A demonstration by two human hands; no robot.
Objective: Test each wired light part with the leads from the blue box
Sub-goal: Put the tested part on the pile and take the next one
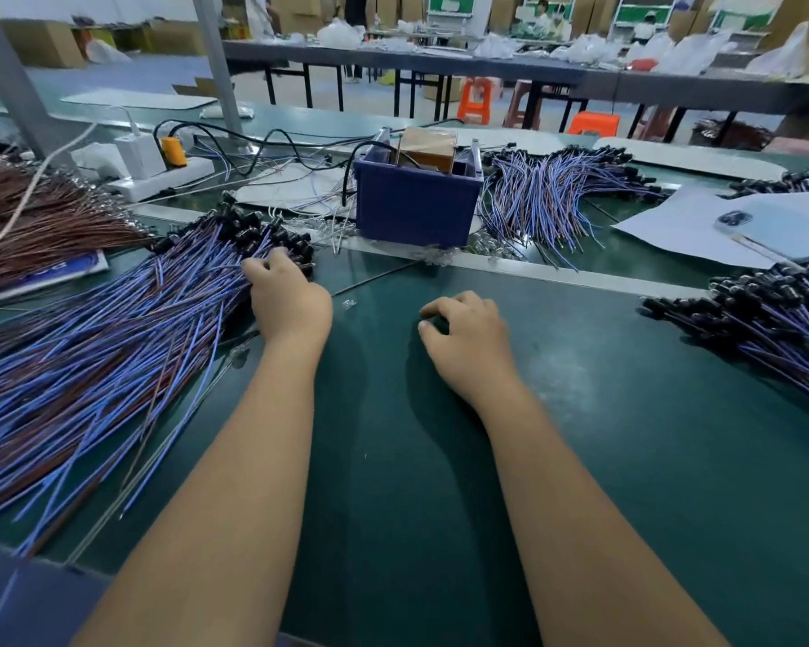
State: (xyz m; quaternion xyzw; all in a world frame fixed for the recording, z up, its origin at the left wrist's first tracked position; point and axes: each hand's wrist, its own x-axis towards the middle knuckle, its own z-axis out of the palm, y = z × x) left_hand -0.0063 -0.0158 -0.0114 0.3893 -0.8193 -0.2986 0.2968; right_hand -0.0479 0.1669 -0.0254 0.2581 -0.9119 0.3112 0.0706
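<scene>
Left hand (285,291) reaches into big left pile of wired lights (127,329), fingers curled among black ends, grip unclear. Right hand (463,338) loosely curled, empty, on mat. Blue box (416,207) far centre. Smaller piles right (776,319) and far right (556,198), maybe tested; most seemingly left.

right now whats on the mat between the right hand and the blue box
In the head view, mostly bare green mat between the right hand and the blue box, crossed by a metal strip with small clear bits by it.

Matt green mat (627,413), glossy blue plastic box (414,212), white paper (673,231).
</scene>
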